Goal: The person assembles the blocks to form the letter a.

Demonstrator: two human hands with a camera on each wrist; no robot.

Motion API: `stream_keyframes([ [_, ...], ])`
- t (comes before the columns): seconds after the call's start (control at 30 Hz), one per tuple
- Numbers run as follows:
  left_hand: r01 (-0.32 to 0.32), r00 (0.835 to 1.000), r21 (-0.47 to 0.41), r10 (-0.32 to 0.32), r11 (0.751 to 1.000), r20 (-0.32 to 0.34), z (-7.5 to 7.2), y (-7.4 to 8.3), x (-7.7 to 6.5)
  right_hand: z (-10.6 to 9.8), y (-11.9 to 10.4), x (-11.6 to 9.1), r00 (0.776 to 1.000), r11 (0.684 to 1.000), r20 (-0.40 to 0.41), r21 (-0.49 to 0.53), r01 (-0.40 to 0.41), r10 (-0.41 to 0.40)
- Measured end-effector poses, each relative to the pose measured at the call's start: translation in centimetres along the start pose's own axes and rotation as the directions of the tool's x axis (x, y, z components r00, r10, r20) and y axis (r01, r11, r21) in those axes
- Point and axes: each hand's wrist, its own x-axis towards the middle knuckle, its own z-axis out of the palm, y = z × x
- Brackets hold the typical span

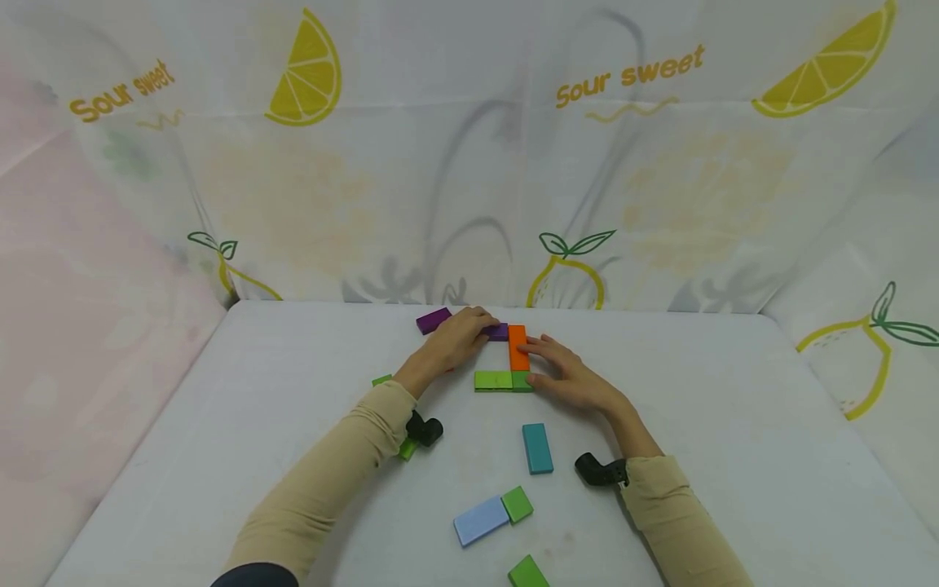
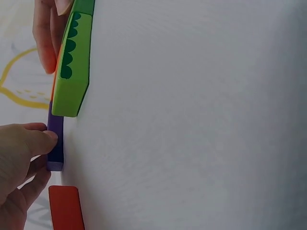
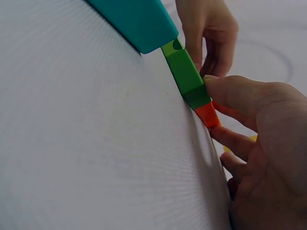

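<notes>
At the far middle of the table, blocks stand end to side in an angular shape. A purple block (image 1: pixel 497 332) meets the top of an orange block (image 1: pixel 517 348). Below it lie a small green block (image 1: pixel 522 381) and a light green block (image 1: pixel 493 381). My left hand (image 1: pixel 458 338) pinches the purple block, thumb on its near side, as the left wrist view shows. My right hand (image 1: pixel 575 377) rests against the right side, with its thumb (image 3: pixel 225 88) touching the green block and a finger touching the orange one.
Another purple block (image 1: pixel 434 320) lies beyond my left hand, and a red block (image 2: pixel 66 206) sits beside it. Nearer are a teal block (image 1: pixel 538 448), a light blue block (image 1: pixel 481 521) touching a green block (image 1: pixel 517 505), and another green block (image 1: pixel 528 572). Green pieces lie partly behind my left sleeve.
</notes>
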Motion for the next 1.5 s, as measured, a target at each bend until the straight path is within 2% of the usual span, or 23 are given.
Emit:
stream_keyframes([
  [0.4,-0.005,1.0,-0.035,0.004,0.999,-0.027,0.0,-0.2,0.1,0.0,0.0,0.0,1.0,1.0,0.0,-0.007,0.005,-0.005],
  [0.73,0.017,1.0,-0.051,-0.017,0.999,0.009,0.0,-0.2,0.1,0.1,-0.1,-0.1,1.0,1.0,0.002,-0.001,0.0,0.0],
  [0.97,0.019,1.0,-0.058,-0.019,0.998,0.001,0.0,-0.1,0.0,0.1,-0.2,-0.1,1.0,1.0,-0.003,0.003,0.009,-0.009],
  [1.1,-0.006,1.0,-0.065,0.004,0.998,-0.027,-0.1,0.0,0.1,0.1,-0.1,-0.2,1.0,1.0,-0.006,-0.002,0.027,-0.027],
  [1.2,-0.009,0.998,-0.083,0.003,0.997,-0.07,-0.8,0.0,0.2,0.1,0.0,-0.3,0.999,0.999,-0.009,-0.001,0.036,-0.036],
  [1.27,0.012,0.994,-0.098,-0.022,0.995,-0.103,-1.5,-0.2,0.1,0.1,0.1,-0.2,0.999,0.999,-0.011,0.003,0.04,-0.04],
  [1.37,0.061,0.986,-0.169,-0.086,0.984,-0.145,-2.6,-0.8,-0.3,0.1,0.1,-0.2,0.999,0.999,-0.01,0.005,0.043,-0.043],
  [1.5,0.071,0.969,-0.291,-0.135,0.954,-0.206,-3.0,-2.2,-1.4,0.2,-0.1,-0.1,0.999,0.999,-0.006,0.01,0.034,-0.034],
])
